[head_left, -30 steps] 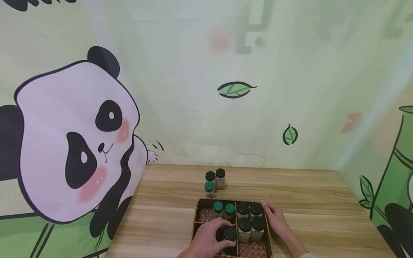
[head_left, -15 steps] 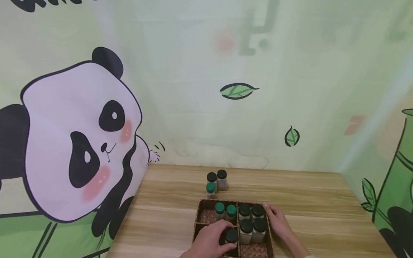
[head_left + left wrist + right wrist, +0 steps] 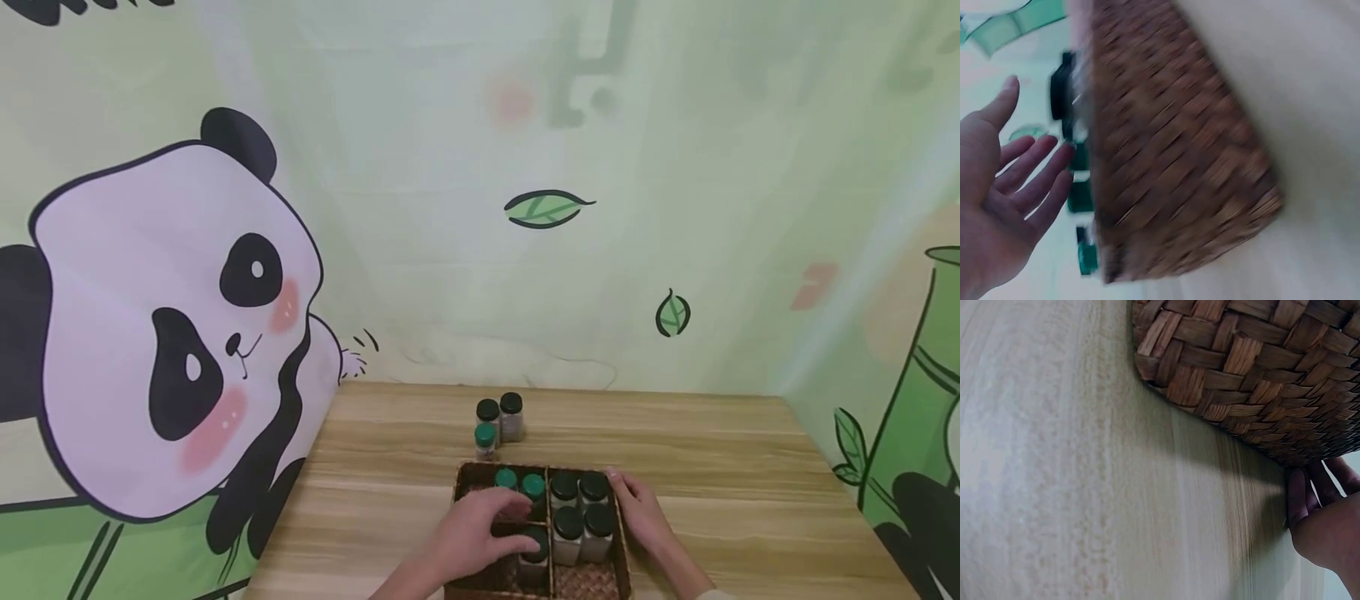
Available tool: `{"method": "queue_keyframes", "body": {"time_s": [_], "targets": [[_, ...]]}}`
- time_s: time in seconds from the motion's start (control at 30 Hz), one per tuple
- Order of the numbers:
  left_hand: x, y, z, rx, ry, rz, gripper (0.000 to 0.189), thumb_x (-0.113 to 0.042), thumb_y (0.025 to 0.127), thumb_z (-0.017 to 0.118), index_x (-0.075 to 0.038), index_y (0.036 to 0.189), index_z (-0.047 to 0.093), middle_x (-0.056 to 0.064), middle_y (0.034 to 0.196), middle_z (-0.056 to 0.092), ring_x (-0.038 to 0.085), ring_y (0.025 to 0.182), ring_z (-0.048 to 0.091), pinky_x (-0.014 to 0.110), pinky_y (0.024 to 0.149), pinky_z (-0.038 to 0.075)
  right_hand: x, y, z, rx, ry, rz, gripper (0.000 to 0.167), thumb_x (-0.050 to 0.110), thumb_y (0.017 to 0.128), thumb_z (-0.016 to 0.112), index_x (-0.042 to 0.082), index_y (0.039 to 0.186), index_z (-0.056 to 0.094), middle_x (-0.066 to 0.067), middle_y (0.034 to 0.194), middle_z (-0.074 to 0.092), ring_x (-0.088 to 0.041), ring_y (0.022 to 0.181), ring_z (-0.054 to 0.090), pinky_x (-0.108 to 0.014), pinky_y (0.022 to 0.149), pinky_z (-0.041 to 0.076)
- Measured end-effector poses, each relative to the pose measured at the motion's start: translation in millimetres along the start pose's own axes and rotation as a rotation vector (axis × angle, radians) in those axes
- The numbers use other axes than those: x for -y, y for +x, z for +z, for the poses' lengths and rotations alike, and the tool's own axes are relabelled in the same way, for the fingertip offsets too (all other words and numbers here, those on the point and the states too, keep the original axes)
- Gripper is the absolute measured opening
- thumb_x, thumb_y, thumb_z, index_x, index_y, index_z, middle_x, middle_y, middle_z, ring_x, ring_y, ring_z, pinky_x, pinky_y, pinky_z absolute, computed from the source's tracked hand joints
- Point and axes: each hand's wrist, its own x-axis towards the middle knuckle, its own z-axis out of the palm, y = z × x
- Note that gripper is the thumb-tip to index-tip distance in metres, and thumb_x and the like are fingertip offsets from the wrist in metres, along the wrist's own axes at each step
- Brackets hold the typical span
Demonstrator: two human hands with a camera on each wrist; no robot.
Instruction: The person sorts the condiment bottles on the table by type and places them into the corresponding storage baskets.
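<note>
The left hand (image 3: 480, 533), fingers loosely spread, hovers over the divided woven basket (image 3: 1172, 144), its thumb just above an upright black-capped jar (image 3: 533, 570). Two green-capped bottles (image 3: 533, 487) stand just beyond its fingers, four other black-capped jars (image 3: 597, 522) to its right. The right hand (image 3: 641, 512) rests relaxed fingers against the basket's outer wall

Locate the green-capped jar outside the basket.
In the head view, the green-capped jar stands beyond the basket, toward its left, in front of two black-capped jars.
</note>
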Motion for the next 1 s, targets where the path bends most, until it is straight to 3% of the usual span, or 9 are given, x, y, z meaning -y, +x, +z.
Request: {"method": "queue_keyframes", "body": {"time_s": [0.07, 0.27, 0.4, 0.5, 0.63, 0.8, 1.0], "targets": [[3.3, 6.1, -12.4, -0.046, -0.053, -0.011, 0.051, -0.049, 0.095, 0.078, -0.014, 0.132, 0.072, -0.002, 0.120, 0.075, 0.016, 0.109, 0.071, 0.035, 0.090, 0.061, 0, 0.3, 0, -0.006, -0.011, -0.003, 0.058, 0.044, 0.114, 0.046, -0.006, 0.134, 0.067, -0.026, 0.142, 0.063, -0.045, 0.141, 0.051, -0.060, 0.119, 0.038], [15.3, 21.3, -44.3, -0.250, -0.076, -0.023, 0.045, -0.034, 0.098, 0.079, -0.013, 0.136, 0.067, 0.005, 0.130, 0.070, 0.028, 0.122, 0.066, 0.051, 0.101, 0.056, -2, 0.4, 1, -0.005, -0.033, -0.006, 0.057, 0.045, 0.114, 0.047, -0.004, 0.133, 0.069, -0.024, 0.140, 0.065, -0.043, 0.138, 0.054, -0.059, 0.116, 0.041], [23.3, 32.0, -54.2, -0.398, -0.057, -0.011, 0.049, -0.025, 0.097, 0.081, -0.010, 0.140, 0.064, 0.009, 0.135, 0.067, 0.030, 0.128, 0.062, 0.053, 0.104, 0.054, -3, 0.0, 0, -0.006, -0.033, -0.004, 0.057, 0.045, 0.114, 0.046, -0.004, 0.133, 0.069, -0.023, 0.139, 0.066, -0.042, 0.138, 0.055, -0.059, 0.116, 0.042], [29.2, 40.6, -58.3, -0.462, -0.026, -0.023, 0.049, -0.022, 0.097, 0.081, -0.007, 0.140, 0.064, 0.012, 0.137, 0.065, 0.033, 0.129, 0.060, 0.053, 0.104, 0.053, -3, -0.1, -1, -0.012, -0.034, -0.001, 0.055, 0.044, 0.114, 0.046, -0.003, 0.132, 0.069, -0.022, 0.137, 0.067, -0.041, 0.136, 0.056, -0.059, 0.115, 0.043], [39.2, 50.6, -58.8, -0.456, 0.012, -0.060, 0.053, -0.021, 0.096, 0.082, -0.001, 0.141, 0.063, 0.016, 0.136, 0.063, 0.037, 0.128, 0.059, 0.055, 0.103, 0.053, -2, 0.1, 0, -0.020, -0.038, -0.003, 0.056, 0.046, 0.114, 0.046, -0.001, 0.129, 0.071, -0.020, 0.134, 0.069, -0.038, 0.133, 0.059, -0.056, 0.112, 0.046], [52.5, 58.8, -49.5, -0.412, 0.039, -0.135, 0.053, -0.024, 0.095, 0.083, -0.002, 0.139, 0.064, 0.015, 0.133, 0.062, 0.038, 0.124, 0.061, 0.055, 0.100, 0.054, -4, 0.8, 0, -0.010, -0.026, -0.011, 0.058, 0.048, 0.113, 0.047, -0.003, 0.132, 0.070, -0.022, 0.138, 0.067, -0.040, 0.136, 0.057, -0.058, 0.114, 0.044], [56.5, 65.0, -39.2, -0.401, 0.057, -0.132, 0.048, -0.021, 0.095, 0.083, -0.002, 0.136, 0.065, 0.015, 0.130, 0.061, 0.037, 0.119, 0.063, 0.053, 0.098, 0.056, -5, 1.6, 0, -0.013, -0.019, -0.007, 0.059, 0.048, 0.113, 0.047, -0.003, 0.134, 0.069, -0.023, 0.139, 0.066, -0.042, 0.137, 0.055, -0.059, 0.115, 0.042]]}}
